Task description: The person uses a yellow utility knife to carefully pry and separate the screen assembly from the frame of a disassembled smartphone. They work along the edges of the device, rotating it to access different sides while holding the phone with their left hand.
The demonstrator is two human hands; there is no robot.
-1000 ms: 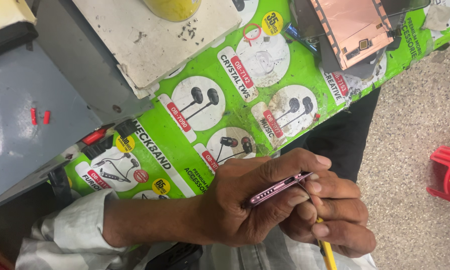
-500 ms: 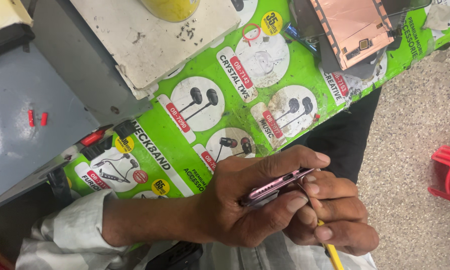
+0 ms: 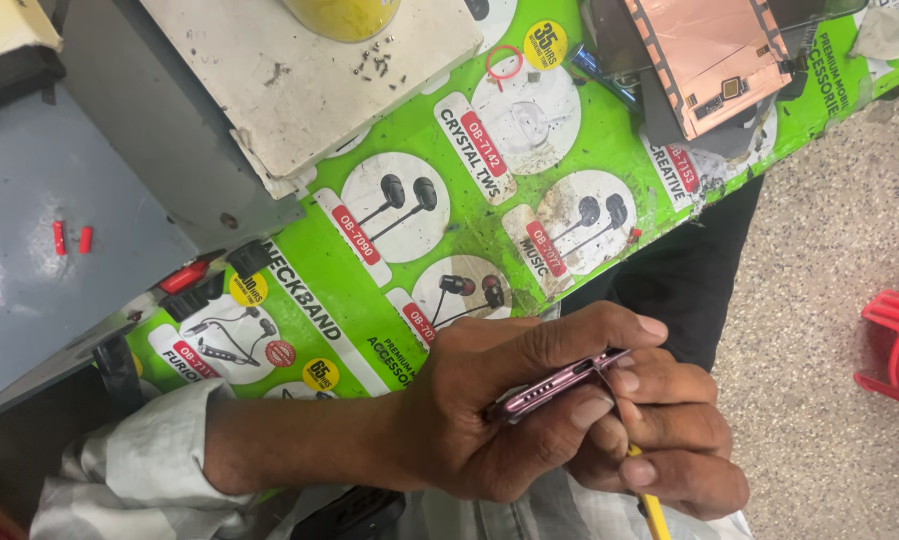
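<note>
My left hand (image 3: 469, 420) is closed around a slim pink phone (image 3: 554, 383), held edge-on with its port side facing up. The thumb lies along the top and the fingers wrap beneath. My right hand (image 3: 674, 440) sits just under and right of it, gripping a thin yellow-handled tool (image 3: 652, 512) whose tip meets the phone's right end. Both hands hover off the near edge of a green printed mat (image 3: 609, 150) with earphone pictures.
A copper-backed screen panel (image 3: 709, 55) lies at the mat's top right. A worn white board (image 3: 299, 85) carries a yellow object (image 3: 341, 15) and tiny screws. Also in view are a grey surface (image 3: 29, 290), a red-handled tool (image 3: 184, 277), and a red plastic stool (image 3: 894, 345) on the speckled floor.
The hands have shifted very slightly; the grip on the phone and the tool is the same.
</note>
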